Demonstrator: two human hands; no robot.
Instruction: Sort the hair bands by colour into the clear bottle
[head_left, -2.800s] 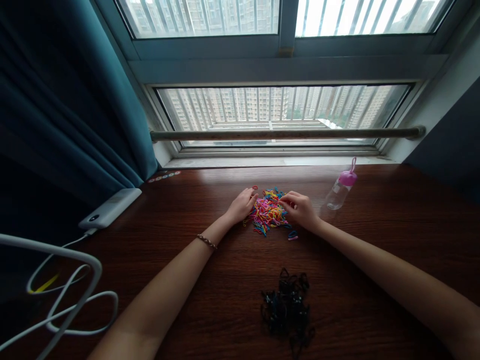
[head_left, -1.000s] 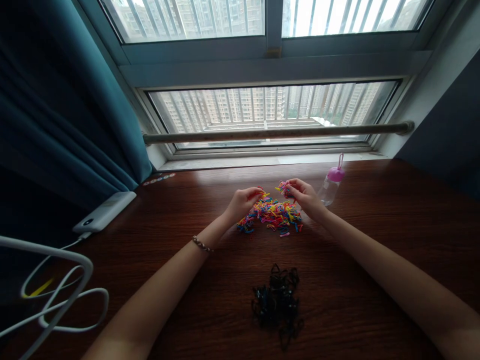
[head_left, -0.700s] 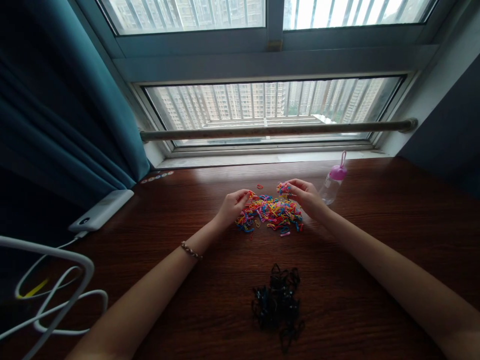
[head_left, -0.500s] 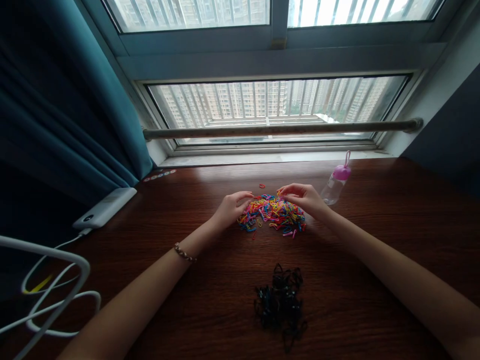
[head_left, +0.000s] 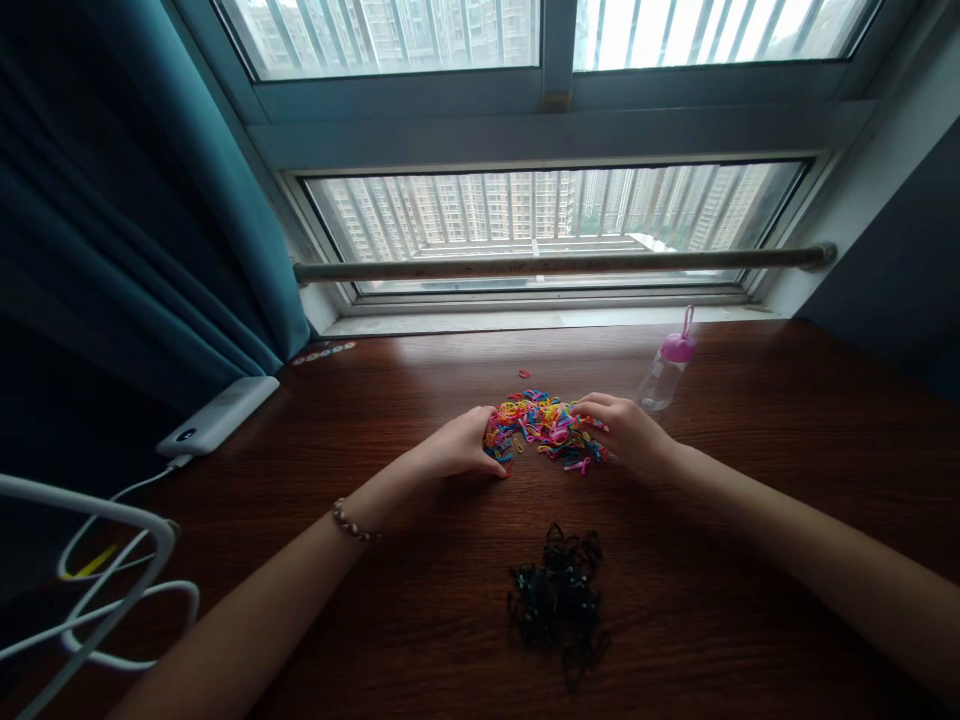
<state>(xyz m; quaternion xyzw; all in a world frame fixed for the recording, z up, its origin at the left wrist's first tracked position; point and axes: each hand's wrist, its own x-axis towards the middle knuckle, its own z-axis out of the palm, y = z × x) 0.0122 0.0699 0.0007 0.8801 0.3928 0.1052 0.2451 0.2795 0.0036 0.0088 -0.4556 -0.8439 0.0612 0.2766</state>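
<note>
A heap of small rubber bands in mixed bright colours lies on the brown wooden table. My left hand cups the heap's left edge, thumb stretched toward the near side and the fingers on the far side. On the opposite edge, my right hand curves round the bands, its fingers apart and reaching over them; its thumb is partly hidden. Both hands touch the heap and neither grips a band that I can make out. Closer to me sits a tangled pile of black rubber bands.
A clear bottle with a pink lid stands beyond my right hand. One red band lies behind the heap. At the left are a white power bank and white cables. A metal rail crosses the window.
Both hands have moved nearer to me and down along the heap's sides, with the left thumb now spread wide. The right edge of the heap is pushed slightly inward.
</note>
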